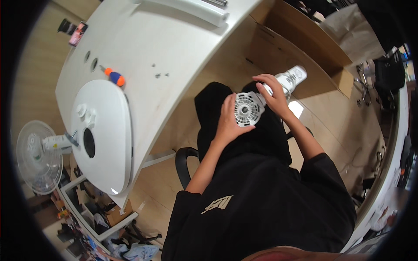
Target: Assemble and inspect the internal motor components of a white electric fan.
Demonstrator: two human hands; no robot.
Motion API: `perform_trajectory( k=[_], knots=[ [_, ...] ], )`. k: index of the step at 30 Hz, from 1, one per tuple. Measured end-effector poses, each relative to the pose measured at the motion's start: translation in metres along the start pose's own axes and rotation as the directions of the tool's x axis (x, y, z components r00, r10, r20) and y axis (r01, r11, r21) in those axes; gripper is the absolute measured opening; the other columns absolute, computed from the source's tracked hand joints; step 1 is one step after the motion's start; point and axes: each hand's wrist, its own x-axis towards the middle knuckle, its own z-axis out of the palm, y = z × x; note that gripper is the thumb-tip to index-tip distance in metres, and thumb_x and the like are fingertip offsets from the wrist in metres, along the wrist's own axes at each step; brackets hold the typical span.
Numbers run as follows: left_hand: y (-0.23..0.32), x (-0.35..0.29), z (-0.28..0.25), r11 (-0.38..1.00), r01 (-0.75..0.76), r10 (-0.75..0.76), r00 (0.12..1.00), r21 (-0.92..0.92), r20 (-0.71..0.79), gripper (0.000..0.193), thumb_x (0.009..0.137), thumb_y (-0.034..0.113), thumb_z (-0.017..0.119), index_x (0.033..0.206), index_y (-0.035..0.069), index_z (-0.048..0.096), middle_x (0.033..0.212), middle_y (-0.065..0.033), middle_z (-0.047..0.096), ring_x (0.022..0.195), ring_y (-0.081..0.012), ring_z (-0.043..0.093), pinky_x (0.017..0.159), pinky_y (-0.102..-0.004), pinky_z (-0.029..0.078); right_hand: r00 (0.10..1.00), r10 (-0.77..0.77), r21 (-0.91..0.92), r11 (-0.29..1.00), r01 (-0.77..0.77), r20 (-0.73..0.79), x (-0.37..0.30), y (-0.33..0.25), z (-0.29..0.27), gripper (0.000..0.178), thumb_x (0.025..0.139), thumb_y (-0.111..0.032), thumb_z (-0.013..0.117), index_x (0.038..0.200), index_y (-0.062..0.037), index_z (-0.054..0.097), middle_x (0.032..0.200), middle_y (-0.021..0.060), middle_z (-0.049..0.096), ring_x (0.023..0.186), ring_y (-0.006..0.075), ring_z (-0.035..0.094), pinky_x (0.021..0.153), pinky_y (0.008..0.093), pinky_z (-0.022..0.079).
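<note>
Over my lap I hold a white fan motor housing [247, 109] with a round slotted face turned up. My left hand [228, 121] is closed round the rim of that face, thumb at the near side and fingers along the left. My right hand [274, 96] grips the neck of the same unit, its fingers bent over the top. Beyond the right hand, the unit's white stem [294, 77] reaches out to the upper right, with a cord looped along it. My right palm hides part of the neck.
On the white table [143, 48] lie an orange and blue screwdriver [116, 78], several small screws [157, 76] and a large white rounded base [106, 130]. A white roll [191, 11] lies at the far edge. An open cardboard box [291, 52] stands right of the table; a fan [39, 154] stands left.
</note>
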Motion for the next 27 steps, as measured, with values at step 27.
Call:
perform_trajectory(
  k=[27],
  knots=[
    [-0.02,-0.008,0.006,0.998,-0.058,0.057,0.998,-0.029,-0.038,0.106,0.06,0.041,0.093,0.142,-0.002,0.04,0.142,-0.025,0.042,0.134,-0.0437,0.041,0.112,-0.0471,0.036,0.858,-0.39,-0.099,0.891,0.444,0.335,0.151,-0.119,0.142,0.008,0.08,-0.012,0.067,0.083,-0.0057,0.072,0.09,0.0145,0.064,0.094,0.0342,0.063,0.085,0.0433,0.051]
  ],
)
